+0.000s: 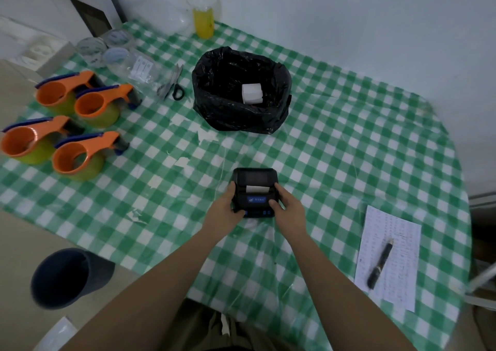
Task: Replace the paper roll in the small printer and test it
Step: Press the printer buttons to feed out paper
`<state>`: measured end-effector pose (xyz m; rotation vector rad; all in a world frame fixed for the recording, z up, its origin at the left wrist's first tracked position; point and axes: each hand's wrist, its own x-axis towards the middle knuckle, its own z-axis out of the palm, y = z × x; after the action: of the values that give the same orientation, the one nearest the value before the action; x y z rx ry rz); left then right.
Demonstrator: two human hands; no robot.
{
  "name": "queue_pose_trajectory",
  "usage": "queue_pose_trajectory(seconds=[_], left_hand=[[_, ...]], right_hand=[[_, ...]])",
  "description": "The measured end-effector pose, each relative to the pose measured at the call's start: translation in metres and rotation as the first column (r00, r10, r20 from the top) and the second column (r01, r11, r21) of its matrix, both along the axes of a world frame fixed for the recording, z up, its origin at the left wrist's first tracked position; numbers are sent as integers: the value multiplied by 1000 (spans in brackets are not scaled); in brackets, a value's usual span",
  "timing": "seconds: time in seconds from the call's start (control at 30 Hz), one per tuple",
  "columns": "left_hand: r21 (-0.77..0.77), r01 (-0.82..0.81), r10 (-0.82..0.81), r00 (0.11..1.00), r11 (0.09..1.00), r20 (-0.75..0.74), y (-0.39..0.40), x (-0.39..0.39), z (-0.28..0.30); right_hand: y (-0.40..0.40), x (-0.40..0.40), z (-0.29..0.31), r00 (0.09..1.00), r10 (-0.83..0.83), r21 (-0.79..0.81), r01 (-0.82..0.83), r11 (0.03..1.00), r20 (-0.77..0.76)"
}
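1. The left hand [226, 205] and right hand [285, 205] wrap their fingers around the sides of the printer [255, 192], which rests on the surface [335, 141] at frame centre.
2. A paper strip [257, 188] shows at the slot, so loading looks done; testing likely remains.
3. A paper roll [251, 92] lies in the black bag [214, 82], upper centre.
4. The buttons are too small to read.

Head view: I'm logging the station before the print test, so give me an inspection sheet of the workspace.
Surface: green-and-white checked tablecloth, torn patches.
Job's things: small black printer, white paper at its slot; white paper roll inside black bag-lined bin.
Clutter: four orange tape dispensers, scissors, printed sheet with black pen on it, yellow bottle.
Grippers: left hand and right hand grip the printer.
Cables: nothing seen.
Surroundings: white wall, dark bucket.
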<state>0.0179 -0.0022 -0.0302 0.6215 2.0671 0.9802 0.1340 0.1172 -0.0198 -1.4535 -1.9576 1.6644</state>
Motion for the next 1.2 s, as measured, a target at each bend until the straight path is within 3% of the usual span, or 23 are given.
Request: queue_pose_trajectory(seconds=[0.2,1.2], left_hand=[[-73,34,-41,995,997,-89,0,2,5],[-68,36,-42,995,997,-91,0,3,12]], right_hand=[[2,1,1,1000,1,-14,-1,1000,1],[2,2,0,1000,7,-36,-6,999,3]])
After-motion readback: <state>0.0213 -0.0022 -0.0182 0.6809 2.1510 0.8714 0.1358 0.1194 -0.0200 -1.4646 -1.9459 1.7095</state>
